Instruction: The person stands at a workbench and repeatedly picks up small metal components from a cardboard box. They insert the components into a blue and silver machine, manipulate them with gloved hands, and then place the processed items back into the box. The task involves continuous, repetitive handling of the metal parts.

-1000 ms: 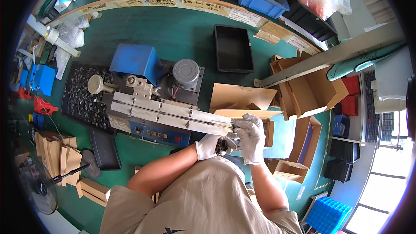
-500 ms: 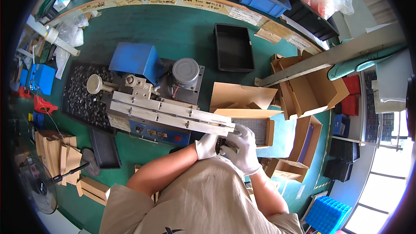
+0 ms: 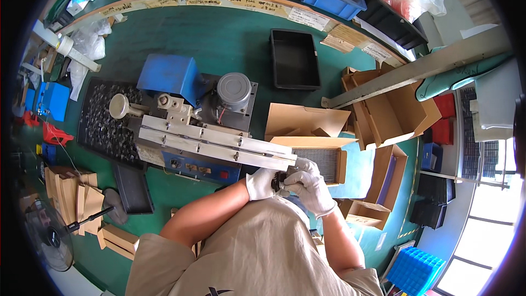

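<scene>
Compared with a second ago, the right hand in a white cloth glove [image 3: 311,189] sits lower and further left, away from the free end of the long, pale metal double-bar rail [image 3: 213,151] and in against the left hand in a white cloth glove [image 3: 261,185]; the rail keeps its place. The small, dark, irregular object [image 3: 278,182] lies between the two gloves, just below the rail's end, at the lower centre of the frame. The left fingers seem curled around it, though they are partly hidden; the right fingers are bent with their tips close by, and I cannot tell whether they pinch it. To handle it well, the left hand should, I judge, hold steady while the right fingertips work lightly, since gloves dull the feel and small parts could slip; keeping the knuckles off the rail's end would also help. Just right of the hands stands an open brown cardboard box with thin grey pieces in rows [image 3: 342,167]; the blue metal machine housing [image 3: 167,79] is left of centre, beside the broad black tray of small dark pieces [image 3: 104,155].
</scene>
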`<move>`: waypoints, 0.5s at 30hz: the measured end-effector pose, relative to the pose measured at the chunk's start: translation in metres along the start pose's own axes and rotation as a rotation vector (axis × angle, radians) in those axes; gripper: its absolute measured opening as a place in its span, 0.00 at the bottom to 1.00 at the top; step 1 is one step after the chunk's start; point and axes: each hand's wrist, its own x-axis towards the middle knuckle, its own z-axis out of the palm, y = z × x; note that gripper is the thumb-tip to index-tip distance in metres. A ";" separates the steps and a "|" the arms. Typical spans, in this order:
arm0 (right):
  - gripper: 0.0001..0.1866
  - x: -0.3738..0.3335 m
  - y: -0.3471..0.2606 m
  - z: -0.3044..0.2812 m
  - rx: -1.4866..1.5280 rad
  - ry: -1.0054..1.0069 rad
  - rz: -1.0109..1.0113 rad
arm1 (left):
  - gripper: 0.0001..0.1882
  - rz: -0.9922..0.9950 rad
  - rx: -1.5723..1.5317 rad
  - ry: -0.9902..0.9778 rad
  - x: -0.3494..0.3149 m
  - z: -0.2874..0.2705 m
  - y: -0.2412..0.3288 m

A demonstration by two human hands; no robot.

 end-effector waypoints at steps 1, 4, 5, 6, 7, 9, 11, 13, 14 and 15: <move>0.07 0.001 -0.004 -0.001 -0.013 0.023 -0.050 | 0.28 -0.001 0.070 0.002 -0.002 -0.002 -0.001; 0.07 -0.009 -0.010 0.001 0.518 0.107 0.554 | 0.28 -0.058 0.152 -0.029 -0.006 -0.009 0.000; 0.07 -0.007 -0.004 0.001 0.297 0.158 0.462 | 0.28 -0.107 0.089 -0.061 -0.006 -0.011 0.001; 0.07 -0.006 -0.002 0.000 0.319 0.207 0.492 | 0.27 -0.155 0.026 -0.093 -0.006 -0.012 0.002; 0.07 -0.005 -0.002 -0.001 0.340 0.257 0.521 | 0.26 -0.153 0.010 -0.084 -0.006 -0.011 0.002; 0.06 -0.002 0.000 0.001 0.272 0.371 0.493 | 0.23 -0.150 -0.019 -0.067 -0.005 -0.010 0.003; 0.05 0.006 -0.006 0.000 0.009 0.371 0.353 | 0.24 -0.171 -0.004 -0.033 -0.005 -0.007 0.004; 0.07 0.012 -0.009 0.005 -0.148 0.415 0.251 | 0.23 -0.179 0.001 -0.027 -0.006 -0.006 0.005; 0.07 0.015 -0.010 0.007 -0.159 0.422 0.226 | 0.22 -0.177 -0.001 -0.038 -0.006 -0.007 0.005; 0.07 0.019 -0.013 0.008 -0.170 0.429 0.200 | 0.21 -0.175 -0.004 -0.049 -0.006 -0.007 0.005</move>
